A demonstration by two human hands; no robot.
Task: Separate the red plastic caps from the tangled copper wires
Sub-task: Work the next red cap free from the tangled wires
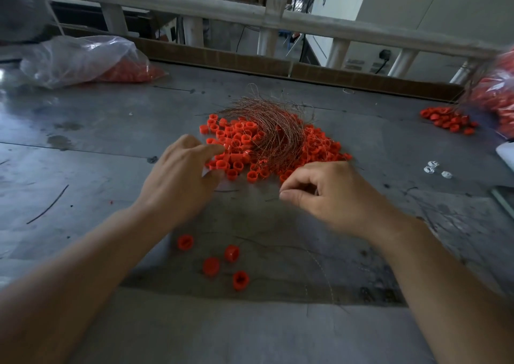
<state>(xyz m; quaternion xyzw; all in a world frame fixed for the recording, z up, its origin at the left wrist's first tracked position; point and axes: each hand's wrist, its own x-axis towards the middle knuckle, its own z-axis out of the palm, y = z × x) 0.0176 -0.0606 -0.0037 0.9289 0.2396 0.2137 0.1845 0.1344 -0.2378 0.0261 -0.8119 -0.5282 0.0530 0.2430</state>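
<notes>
Now: your left hand (182,176) lies with fingers spread and fairly straight on the left edge of the red caps (239,152), which are heaped mid-worktop (83,130); the fingertips touch them. The copper wires (267,122) sit tangled on top of the heap, strands running down through it. Your right hand (331,194) is at the heap's near right edge, fingers curled, thumb pressed to forefinger; whether a strand is pinched there, cannot tell. Four loose caps (211,266) lie apart, nearer you, between your forearms. A clear bag (83,58) of caps lies far left.
</notes>
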